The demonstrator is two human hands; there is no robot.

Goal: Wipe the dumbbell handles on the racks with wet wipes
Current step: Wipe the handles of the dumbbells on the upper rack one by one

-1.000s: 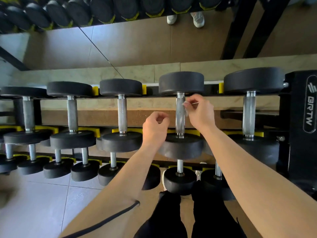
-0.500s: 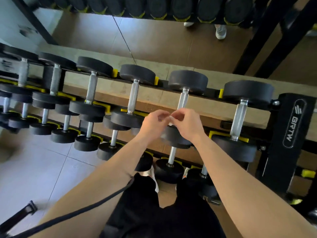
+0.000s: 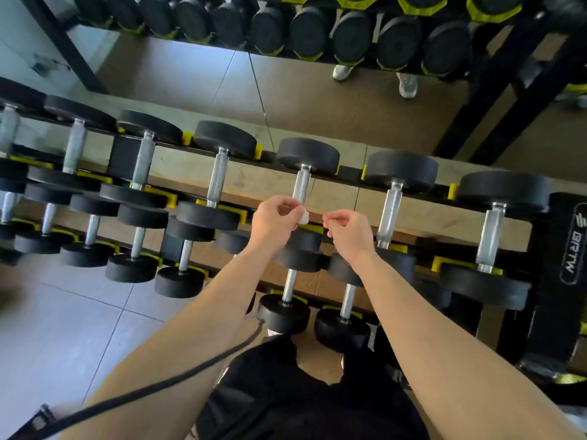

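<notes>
Black dumbbells with silver handles lie in rows on a black and yellow rack [image 3: 568, 249]. My left hand [image 3: 274, 222] pinches a small folded white wet wipe [image 3: 304, 216] just in front of the lower end of one top-row handle [image 3: 301, 185]. My right hand [image 3: 349, 231] hovers a short way to the right with its fingers curled and nothing in them. Neither hand touches a handle. Another top-row handle [image 3: 390, 214] stands just right of my right hand.
A mirror behind the rack reflects more dumbbells [image 3: 305, 30] and white shoes [image 3: 406, 84]. Lower tiers hold smaller dumbbells [image 3: 284, 312] near my legs. A black cord [image 3: 165, 385] crosses my left forearm. Grey floor tiles [image 3: 63, 328] lie at the left.
The wipe went from my right hand on the handle to my left hand. Both hands met, then drew apart. The view tilted and swung right along the rack.
</notes>
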